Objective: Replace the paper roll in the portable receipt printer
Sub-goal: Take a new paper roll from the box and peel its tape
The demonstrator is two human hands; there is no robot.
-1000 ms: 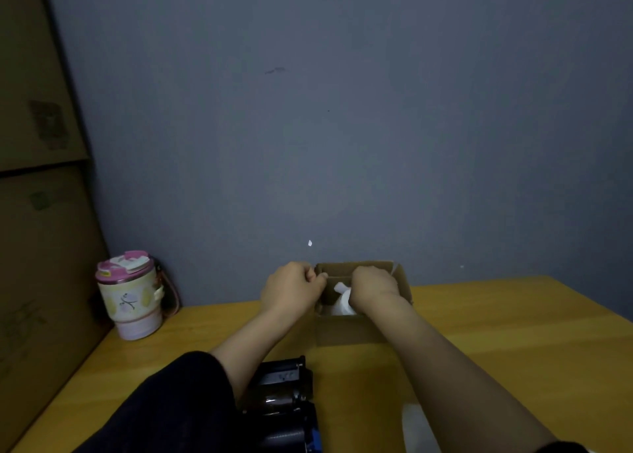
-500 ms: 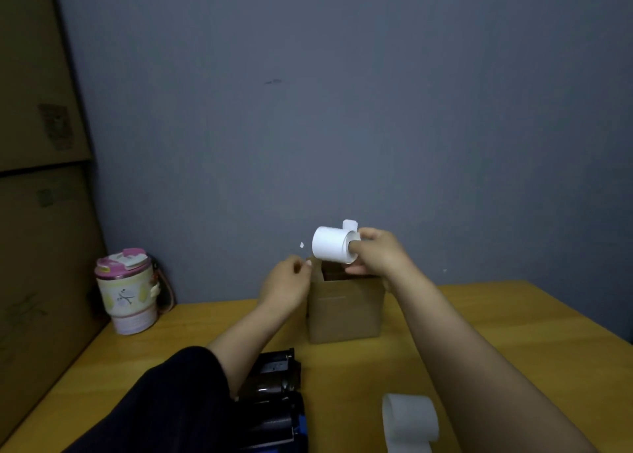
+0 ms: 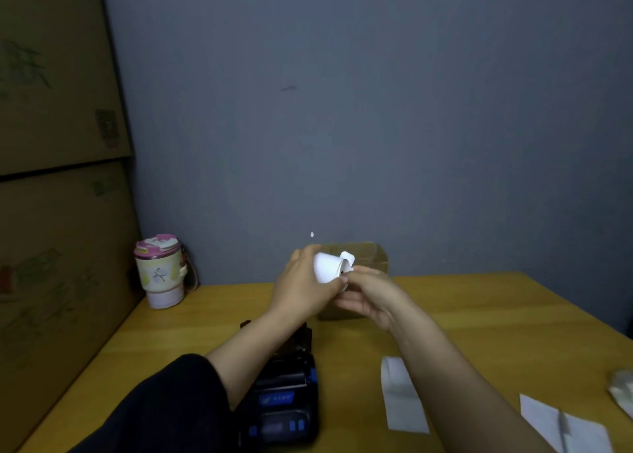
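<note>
A new white paper roll (image 3: 327,267) is held above the table between both hands, its loose end sticking up. My left hand (image 3: 301,288) wraps the roll's body. My right hand (image 3: 370,295) pinches the roll's end near the core. Behind them stands a small open cardboard box (image 3: 373,257). The black portable receipt printer (image 3: 284,397), with blue buttons and its lid raised, lies on the yellow table below my left forearm. A loose strip of used paper (image 3: 402,394) lies to the right of the printer.
A pink-lidded tumbler (image 3: 161,274) stands at the back left by stacked cardboard boxes (image 3: 58,178). A sheet of paper with a pen (image 3: 565,428) and a pale object (image 3: 621,387) lie at the right edge. A grey wall runs behind the wooden table (image 3: 496,315).
My right hand lifted the roll out of the box and brought it down toward me. My left hand left the box edge and took hold of the roll.
</note>
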